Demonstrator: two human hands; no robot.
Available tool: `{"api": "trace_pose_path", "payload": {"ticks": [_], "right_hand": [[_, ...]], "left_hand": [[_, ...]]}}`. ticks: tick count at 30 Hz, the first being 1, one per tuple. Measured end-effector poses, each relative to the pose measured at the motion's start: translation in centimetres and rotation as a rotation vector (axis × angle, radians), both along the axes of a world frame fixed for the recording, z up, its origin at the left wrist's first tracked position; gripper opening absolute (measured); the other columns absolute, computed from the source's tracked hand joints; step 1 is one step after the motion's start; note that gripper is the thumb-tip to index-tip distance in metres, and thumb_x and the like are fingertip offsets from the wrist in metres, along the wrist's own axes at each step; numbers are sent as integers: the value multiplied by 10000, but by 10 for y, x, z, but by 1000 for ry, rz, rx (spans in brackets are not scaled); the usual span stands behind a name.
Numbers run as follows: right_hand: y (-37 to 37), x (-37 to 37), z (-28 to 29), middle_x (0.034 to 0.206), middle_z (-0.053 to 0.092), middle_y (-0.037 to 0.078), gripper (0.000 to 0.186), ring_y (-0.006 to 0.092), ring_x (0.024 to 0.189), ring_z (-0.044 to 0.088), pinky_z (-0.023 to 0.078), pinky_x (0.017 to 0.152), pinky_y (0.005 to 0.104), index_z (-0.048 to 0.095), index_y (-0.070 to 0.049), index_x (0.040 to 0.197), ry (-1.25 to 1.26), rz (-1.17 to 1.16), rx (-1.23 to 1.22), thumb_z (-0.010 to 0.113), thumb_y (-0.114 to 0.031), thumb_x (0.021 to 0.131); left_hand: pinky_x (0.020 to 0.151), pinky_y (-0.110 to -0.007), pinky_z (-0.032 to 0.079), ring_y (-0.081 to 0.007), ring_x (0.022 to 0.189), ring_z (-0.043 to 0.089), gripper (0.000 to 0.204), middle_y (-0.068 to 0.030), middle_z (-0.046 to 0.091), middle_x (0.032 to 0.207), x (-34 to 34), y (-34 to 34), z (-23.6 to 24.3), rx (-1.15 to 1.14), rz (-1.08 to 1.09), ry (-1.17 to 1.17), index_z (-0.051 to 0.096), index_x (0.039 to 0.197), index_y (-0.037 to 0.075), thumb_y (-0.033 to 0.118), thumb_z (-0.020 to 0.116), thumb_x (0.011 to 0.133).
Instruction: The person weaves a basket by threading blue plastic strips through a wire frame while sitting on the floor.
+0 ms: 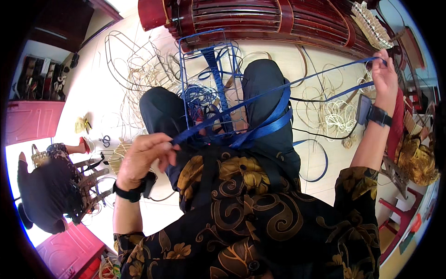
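Note:
A flat blue strap (pixel 278 87) runs taut on a slant across my lap. My left hand (pixel 151 152) pinches its near end low on the left. Raised at the far right, my right hand (pixel 384 74) grips the strap's other stretch between its fingers. Between my knees stands a blue wire basket frame (pixel 182 81), partly woven with blue strip down its middle. More blue strap (pixel 267 132) lies looped over my right thigh. Inside or behind the frame shows a tangle of thin blue cord (pixel 197 95); which of the two, I cannot tell.
A dark red slatted wooden bench (pixel 251 21) spans the far side. Tangled pale strips (pixel 139 81) litter the floor at left, and a white coil (pixel 341 116) lies at right. Another person (pixel 49 190) sits at far left. A red stool (pixel 395 214) stands at right.

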State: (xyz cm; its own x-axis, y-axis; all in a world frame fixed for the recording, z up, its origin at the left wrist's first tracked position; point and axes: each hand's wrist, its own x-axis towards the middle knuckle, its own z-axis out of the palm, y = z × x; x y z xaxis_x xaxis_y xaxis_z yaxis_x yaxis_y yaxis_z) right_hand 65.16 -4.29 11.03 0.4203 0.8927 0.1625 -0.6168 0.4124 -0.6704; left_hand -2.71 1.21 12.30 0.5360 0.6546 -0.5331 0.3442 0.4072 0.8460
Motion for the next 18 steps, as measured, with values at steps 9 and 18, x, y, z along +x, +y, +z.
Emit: {"api": "trace_pose_path", "payload": {"ticks": [9,18], "right_hand": [[60,-203,-23,1253,615,81,371,166,1166,555,467,927,330,612,-64,1253,-945,-142,-735,599,-269,944],[0,-397,-44,832,693,43,284,111,701,619,484,637,250,698,-13,1053,-879,894,-537,621,-269,957]], "left_hand": [[391,-199,327,-88,392,430,207,-111,631,641,32,-34,-50,-485,53,-334,586,976,3,163,464,1025],[424,-193,342,-84,451,463,204,-99,651,707,53,-38,-60,-324,57,-376,587,1004,21,201,493,1025]]}}
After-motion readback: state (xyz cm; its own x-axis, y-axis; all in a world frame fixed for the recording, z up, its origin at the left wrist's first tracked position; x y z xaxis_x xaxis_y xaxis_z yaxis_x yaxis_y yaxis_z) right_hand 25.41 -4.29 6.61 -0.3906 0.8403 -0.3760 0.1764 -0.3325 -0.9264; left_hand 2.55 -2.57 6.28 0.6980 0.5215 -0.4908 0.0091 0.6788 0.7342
